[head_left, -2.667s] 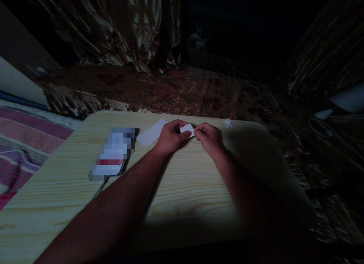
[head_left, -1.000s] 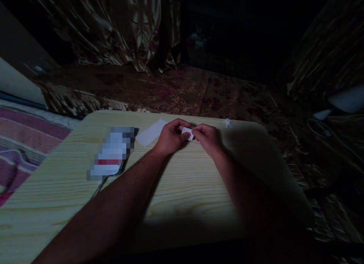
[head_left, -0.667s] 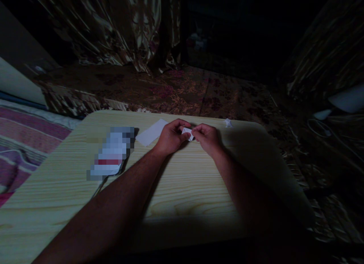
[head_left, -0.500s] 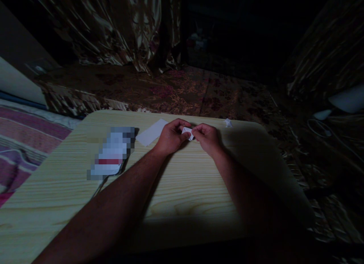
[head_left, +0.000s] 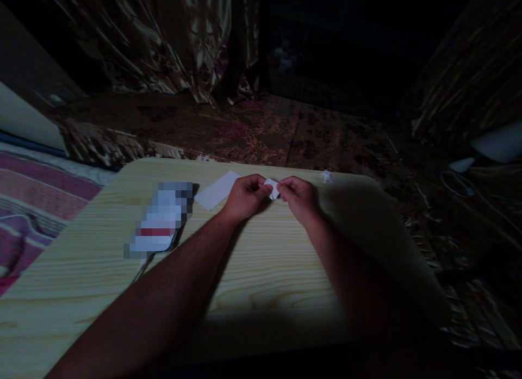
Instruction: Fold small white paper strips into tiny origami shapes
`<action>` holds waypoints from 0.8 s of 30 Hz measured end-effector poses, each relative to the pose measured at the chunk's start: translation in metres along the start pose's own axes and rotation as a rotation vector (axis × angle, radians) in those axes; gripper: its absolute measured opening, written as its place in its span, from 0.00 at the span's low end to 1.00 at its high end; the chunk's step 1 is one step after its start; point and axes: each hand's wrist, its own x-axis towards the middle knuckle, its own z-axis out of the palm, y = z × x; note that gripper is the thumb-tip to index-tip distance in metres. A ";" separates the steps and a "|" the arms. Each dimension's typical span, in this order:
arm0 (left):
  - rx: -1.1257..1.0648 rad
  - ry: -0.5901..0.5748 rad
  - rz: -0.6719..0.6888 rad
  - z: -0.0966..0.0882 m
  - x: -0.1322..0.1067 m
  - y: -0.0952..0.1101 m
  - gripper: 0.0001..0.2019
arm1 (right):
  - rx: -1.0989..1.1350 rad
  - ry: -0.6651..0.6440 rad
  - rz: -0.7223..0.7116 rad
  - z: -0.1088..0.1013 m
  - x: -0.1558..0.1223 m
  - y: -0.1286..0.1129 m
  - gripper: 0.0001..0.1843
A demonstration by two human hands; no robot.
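Observation:
A small folded piece of white paper [head_left: 272, 187] is pinched between both my hands near the far edge of a light wooden table [head_left: 261, 259]. My left hand [head_left: 244, 197] grips its left side with curled fingers. My right hand [head_left: 297, 197] grips its right side with thumb and fingers closed. A flat white paper slip [head_left: 216, 190] lies on the table just left of my left hand. A tiny crumpled white paper bit [head_left: 327, 176] lies to the right, beyond my right hand.
A blurred-out flat object [head_left: 161, 220] with a cable lies on the table's left half. A dark patterned cloth [head_left: 265, 129] covers the floor beyond the table. A striped pink fabric [head_left: 32, 205] lies at the left. The room is dim.
The paper between my fingers went from a flat rectangle to a smaller folded shape. My hands stayed in the same spot, with only the fingers working.

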 end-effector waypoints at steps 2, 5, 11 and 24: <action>0.000 0.001 0.000 -0.001 0.000 0.000 0.13 | -0.005 -0.018 0.000 0.000 0.000 0.000 0.11; -0.006 -0.005 -0.009 -0.001 0.000 0.000 0.13 | 0.000 -0.036 -0.015 0.000 0.000 0.001 0.11; -0.029 -0.020 -0.021 0.000 -0.001 0.000 0.13 | -0.037 -0.054 -0.027 0.000 -0.001 0.003 0.11; 0.007 0.038 0.001 0.001 0.000 0.002 0.14 | -0.077 -0.040 0.000 0.003 0.000 0.003 0.10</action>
